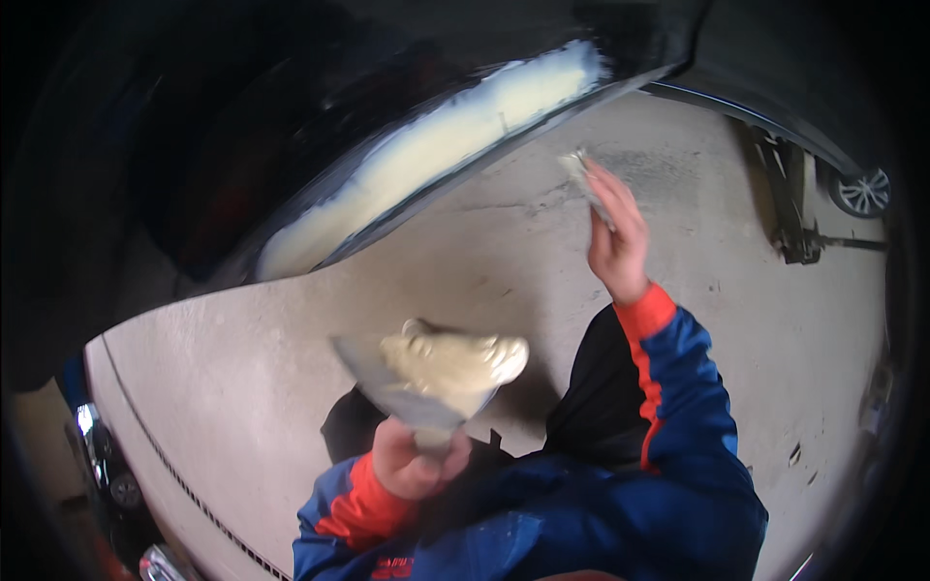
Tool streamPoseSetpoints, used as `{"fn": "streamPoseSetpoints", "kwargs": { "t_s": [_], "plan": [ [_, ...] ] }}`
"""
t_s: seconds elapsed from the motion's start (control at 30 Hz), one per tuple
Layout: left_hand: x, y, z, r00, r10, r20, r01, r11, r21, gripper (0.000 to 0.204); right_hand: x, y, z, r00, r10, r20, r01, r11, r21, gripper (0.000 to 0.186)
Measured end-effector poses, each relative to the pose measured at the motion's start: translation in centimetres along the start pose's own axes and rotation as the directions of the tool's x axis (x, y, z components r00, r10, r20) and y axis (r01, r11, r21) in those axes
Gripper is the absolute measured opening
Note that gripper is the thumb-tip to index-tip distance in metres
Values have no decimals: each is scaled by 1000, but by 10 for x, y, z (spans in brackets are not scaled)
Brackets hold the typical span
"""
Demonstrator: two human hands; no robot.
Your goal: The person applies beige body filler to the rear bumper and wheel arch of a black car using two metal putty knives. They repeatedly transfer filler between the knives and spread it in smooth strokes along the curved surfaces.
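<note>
Right hand (617, 237): fingers nearly straight, thumb opposed, a small flat spreader (581, 179) pinched between them; blurred, exact grip hard to read. It sits off to the lower right of the dark car panel (407, 73), apart from its edge. Left hand (417, 465): fingers curled round the handle of a broad blade (360, 373), which carries a thick heap of cream filler (436, 363) below the panel, well apart from it. On the panel itself, a long pale band (436, 145) of similar paste slants along the lower edge, whiter at its upper right end. Step in hand, by my reading: coating the panel, caught between strokes, with ample stock on the blade. Next move probably calls for loading the spreader or drawing it along the band, flat and lightly pressed, the blade held level so the heap stays put. Farther out: pale floor (232, 358) beneath the panel; dark metal stand (794, 208) and spoked wheel (860, 192) to its right; narrow drain grating (199, 496) below its left end.
</note>
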State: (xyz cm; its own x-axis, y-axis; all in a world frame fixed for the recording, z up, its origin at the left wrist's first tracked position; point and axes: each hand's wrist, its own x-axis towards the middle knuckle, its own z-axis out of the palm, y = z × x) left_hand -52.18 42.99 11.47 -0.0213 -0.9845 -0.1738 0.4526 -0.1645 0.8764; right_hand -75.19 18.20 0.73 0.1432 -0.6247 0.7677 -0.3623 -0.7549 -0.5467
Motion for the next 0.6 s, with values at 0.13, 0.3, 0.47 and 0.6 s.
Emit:
{"fn": "streamPoseSetpoints", "kwargs": {
  "t_s": [0.13, 0.3, 0.47, 0.6],
  "plan": [
    [22, -11, -3, 996, 78, 37, -81, 994, 72, 66, 1, -84, -34, 999, -46, 23, 43, 992, 120, 44],
    [39, -17, 0, 996, 88, -27, -82, 981, 175, 63, 17, -150, -49, 950, -186, 250, 244, 942, -228, 44],
    [43, -18, 2, 993, 120, 17, -121, 973, 196, 54, 20, -166, -42, 872, -144, 468, 314, 898, -307, 43],
    [44, -12, -3, 983, 145, -116, -113, 963, 245, 44, 13, -150, -48, 819, -119, 562, 261, 949, -179, 47]
  ]
}}
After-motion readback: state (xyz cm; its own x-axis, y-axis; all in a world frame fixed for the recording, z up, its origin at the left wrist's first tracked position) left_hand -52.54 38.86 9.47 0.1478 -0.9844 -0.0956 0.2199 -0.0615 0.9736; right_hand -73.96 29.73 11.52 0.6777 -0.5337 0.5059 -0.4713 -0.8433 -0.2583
